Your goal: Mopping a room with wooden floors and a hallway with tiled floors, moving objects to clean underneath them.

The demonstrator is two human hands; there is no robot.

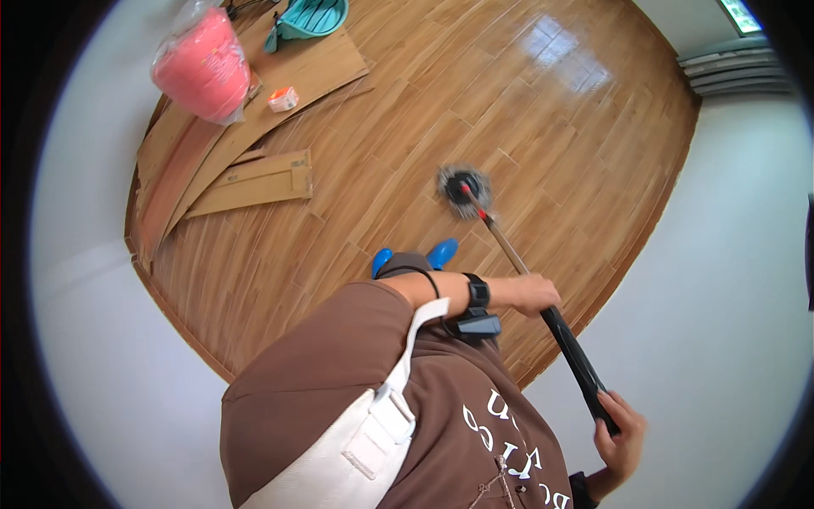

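Note:
A mop (574, 348) slants across the view, its round grey fringed head on the wood floor ahead of my feet. My left hand (534, 294) reaches across my body and is closed round the handle, where the thin pole meets the black grip. Lower right, my right hand (621, 433) holds the top end of the black grip, thumb and fingers on either side of it. The mop head's strands look slightly blurred. A black band with a small device sits on my left wrist.
Flattened cardboard sheets (292, 81) lie at the far left, with a roll of tape (283, 99), a plastic-wrapped pink bundle (212, 72) and a teal slatted thing (312, 19) on or beside them. White walls close in on both sides. A grey curtain (736, 72) hangs far right.

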